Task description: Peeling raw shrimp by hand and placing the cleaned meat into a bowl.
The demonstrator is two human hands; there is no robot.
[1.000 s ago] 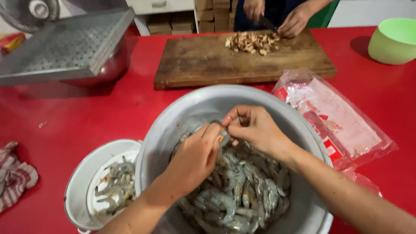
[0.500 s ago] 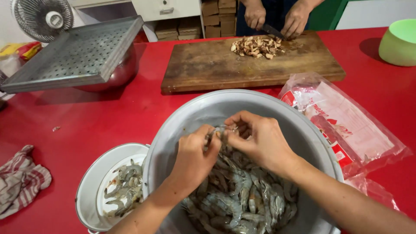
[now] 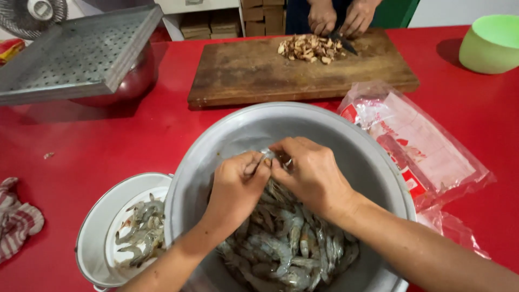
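Observation:
A large grey metal bowl (image 3: 238, 130) on the red table holds a heap of raw grey shrimp (image 3: 286, 249). Above the heap, my left hand (image 3: 235, 189) and my right hand (image 3: 311, 173) meet, and both pinch one shrimp (image 3: 267, 156) between their fingertips. To the left of the bowl stands a small white enamel pot (image 3: 94, 232) with several shrimp (image 3: 138, 230) in it.
At the far side, another person's hands (image 3: 338, 19) cut brown pieces (image 3: 311, 47) with a knife on a wooden board (image 3: 248, 70). A perforated metal tray (image 3: 75, 54) rests on a bowl at the back left. Plastic bags (image 3: 421, 146) lie right, a green bowl (image 3: 489, 46) far right, a striped cloth (image 3: 16, 221) left.
My hands stay together over the big bowl, working on a shrimp; the fingers have shifted a little. The view has tipped and moved slightly. The other person keeps cutting.

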